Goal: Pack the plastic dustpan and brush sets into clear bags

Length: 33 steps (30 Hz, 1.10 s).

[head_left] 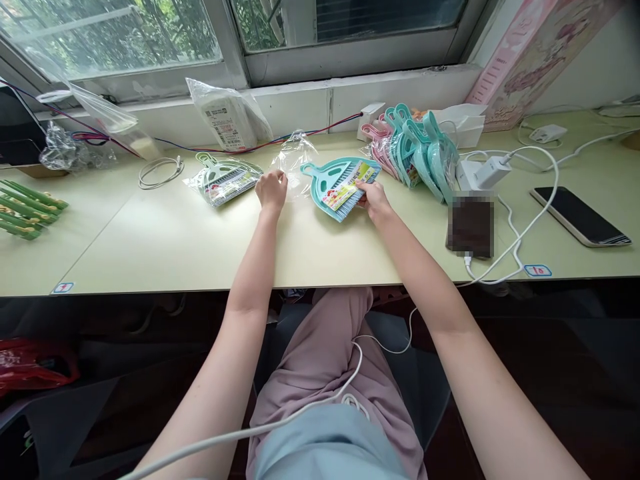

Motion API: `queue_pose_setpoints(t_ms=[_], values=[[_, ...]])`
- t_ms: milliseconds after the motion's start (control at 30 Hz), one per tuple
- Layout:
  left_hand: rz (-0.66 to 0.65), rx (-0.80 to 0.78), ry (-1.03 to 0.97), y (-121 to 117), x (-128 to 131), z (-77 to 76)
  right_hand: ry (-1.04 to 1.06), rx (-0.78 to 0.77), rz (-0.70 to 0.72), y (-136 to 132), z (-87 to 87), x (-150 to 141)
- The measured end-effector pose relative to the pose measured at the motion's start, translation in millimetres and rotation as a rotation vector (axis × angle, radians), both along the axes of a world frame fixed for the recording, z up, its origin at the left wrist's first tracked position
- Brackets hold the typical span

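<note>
My right hand (374,200) grips the near right edge of a teal mini dustpan-and-brush set (336,183) with a colourful label, lying flat on the pale desk (175,247). My left hand (271,189) is closed on the edge of a clear plastic bag (295,160) just left of the set. Further left lies a bagged green dustpan set (225,179).
A stack of teal and pink dustpan sets (415,150) stands at the right. Chargers with white cables (520,227), a small dark device (471,225) and a phone (580,215) lie further right. Green sticks (27,207) rest at the far left; bags line the windowsill.
</note>
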State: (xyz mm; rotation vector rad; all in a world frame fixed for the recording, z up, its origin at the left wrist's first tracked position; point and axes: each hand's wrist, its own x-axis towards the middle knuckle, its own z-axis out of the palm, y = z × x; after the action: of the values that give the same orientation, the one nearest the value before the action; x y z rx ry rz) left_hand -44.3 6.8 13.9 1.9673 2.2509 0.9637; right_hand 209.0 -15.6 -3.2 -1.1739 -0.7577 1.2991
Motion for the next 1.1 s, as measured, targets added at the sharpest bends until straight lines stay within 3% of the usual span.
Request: queue_pose_setpoints(t_ms=[100, 400, 533, 600, 667, 733, 800, 933, 1100], values=[[-0.074, 0.089, -0.003, -2, 10, -0.1, 0.047, 0.060, -0.047, -1, 0.9, 0], [-0.373, 0.285, -0.084, -13, 36, 2.3, 0.031, 0.102, 0.043, -10, 1.6, -14], [-0.541, 0.311, -0.124, -20, 49, 1.6, 0.090, 0.108, -0.040, -11, 0.4, -15], [-0.556, 0.362, -0.211, -23, 56, 2.1, 0.175, 0.122, -0.100, -9, 0.5, -13], [-0.486, 0.430, -0.411, -23, 60, 3.3, 0.275, 0.147, -0.138, -8, 1.1, -9], [-0.374, 0.447, -0.734, -19, 58, 4.9, 0.343, 0.178, -0.142, -7, 2.1, -5], [-0.338, 0.312, -1.123, -12, 50, 6.8, 0.359, 0.200, -0.118, -5, 3.1, -2], [-0.529, -0.114, -1.722, -8, 30, 10.5, 0.306, 0.192, 0.023, -7, 3.6, -5], [-0.767, -0.101, -1.911, -27, 31, 21.4, 0.167, 0.181, 0.297, -19, 0.0, -22]])
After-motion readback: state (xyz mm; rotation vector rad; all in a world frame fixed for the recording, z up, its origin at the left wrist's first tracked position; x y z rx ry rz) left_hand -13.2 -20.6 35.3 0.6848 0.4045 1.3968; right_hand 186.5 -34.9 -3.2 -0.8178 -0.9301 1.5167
